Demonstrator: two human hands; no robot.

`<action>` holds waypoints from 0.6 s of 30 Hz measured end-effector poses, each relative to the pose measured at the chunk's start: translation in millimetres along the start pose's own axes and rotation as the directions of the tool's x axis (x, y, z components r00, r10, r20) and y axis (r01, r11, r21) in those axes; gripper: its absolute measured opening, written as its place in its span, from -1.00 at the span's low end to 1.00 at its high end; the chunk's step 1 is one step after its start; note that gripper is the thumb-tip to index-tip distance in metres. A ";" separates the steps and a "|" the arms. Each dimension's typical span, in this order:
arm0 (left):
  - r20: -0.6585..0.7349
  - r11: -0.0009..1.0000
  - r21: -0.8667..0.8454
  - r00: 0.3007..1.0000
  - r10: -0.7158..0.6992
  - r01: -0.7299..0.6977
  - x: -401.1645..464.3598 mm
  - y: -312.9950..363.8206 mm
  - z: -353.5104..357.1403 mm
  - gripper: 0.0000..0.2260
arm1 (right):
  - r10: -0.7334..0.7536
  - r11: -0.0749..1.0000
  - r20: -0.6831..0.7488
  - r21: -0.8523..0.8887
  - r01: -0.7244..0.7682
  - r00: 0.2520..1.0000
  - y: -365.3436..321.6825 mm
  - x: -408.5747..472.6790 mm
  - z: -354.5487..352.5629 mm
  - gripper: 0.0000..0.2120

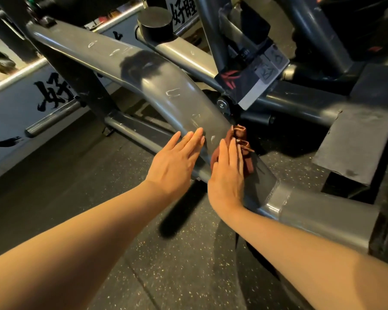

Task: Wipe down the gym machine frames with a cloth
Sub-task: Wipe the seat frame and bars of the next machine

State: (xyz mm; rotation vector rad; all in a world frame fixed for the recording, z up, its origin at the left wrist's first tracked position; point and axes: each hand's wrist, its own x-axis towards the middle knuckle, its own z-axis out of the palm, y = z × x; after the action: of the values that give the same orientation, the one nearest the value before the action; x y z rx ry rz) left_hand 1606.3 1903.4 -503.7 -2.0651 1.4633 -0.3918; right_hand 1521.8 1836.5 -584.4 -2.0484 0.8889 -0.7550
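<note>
Rust-brown cloth lies bunched on the lower end of a broad grey frame beam, just right of the frame's centre, where the beam slopes down from the upper left towards a welded joint at lower right. The wiping step looks to be under way on this beam: scuffs and pale marks show along its upper face, so the next move probably calls for sliding the cloth up the slope with steady pressure, keeping it flat so it does not slip off the curved edge.

The right hand presses the cloth against the beam with fingers straight and close together, not curled round it. The left hand lies just beside it, fingers extended and relaxed, fingertips touching the bare metal and holding nothing.

Beyond the beam, a black round cap sits at top centre, dark tubes cross at the right, and speckled rubber flooring fills the bottom of the frame.
</note>
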 end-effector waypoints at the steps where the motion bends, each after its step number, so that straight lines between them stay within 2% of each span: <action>1: -0.001 1.000 0.001 1.000 0.002 -0.002 -0.1 -0.5 -0.4 -0.34 | -0.031 0.999 0.003 0.012 0.031 1.000 -3.8 6.9 -1.6 -0.28; 4: -0.010 1.000 -0.015 1.000 -0.006 0.006 -0.9 0.1 0.1 -0.32 | -0.021 0.992 -0.007 0.123 0.022 1.000 -6.1 42.3 -13.6 -0.35; 6: -0.008 1.000 -0.024 1.000 -0.009 0.008 -1.2 0.8 0.1 -0.30 | 0.067 0.982 -0.038 0.182 -0.059 0.997 7.4 48.3 -16.7 -0.40; 8: -0.006 0.999 -0.032 1.000 -0.010 0.010 -1.5 0.2 0.0 -0.29 | 0.132 0.982 -0.053 0.146 -0.123 0.990 16.3 29.5 -13.0 -0.37; 10: -0.003 0.999 -0.035 1.000 -0.007 0.006 -1.8 0.3 -0.7 -0.29 | 0.074 0.995 -0.020 0.074 -0.073 0.997 14.2 3.9 -6.4 -0.29; 14: -0.010 1.000 -0.028 1.000 -0.011 0.011 -2.1 0.2 0.1 -0.28 | -0.027 0.991 -0.054 0.132 0.034 0.998 -1.2 30.1 -7.5 -0.33; 18: -0.006 1.000 -0.025 1.000 0.002 -0.002 -1.5 0.4 0.3 -0.29 | 0.129 0.948 -0.040 0.297 -0.112 0.991 13.0 56.9 -22.1 -0.33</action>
State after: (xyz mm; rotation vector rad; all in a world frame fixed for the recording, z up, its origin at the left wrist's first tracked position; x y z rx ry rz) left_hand 1605.6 1904.8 -504.1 -2.0839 1.4803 -0.3807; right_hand 1534.2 1776.8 -571.3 -1.7030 0.8691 -0.8309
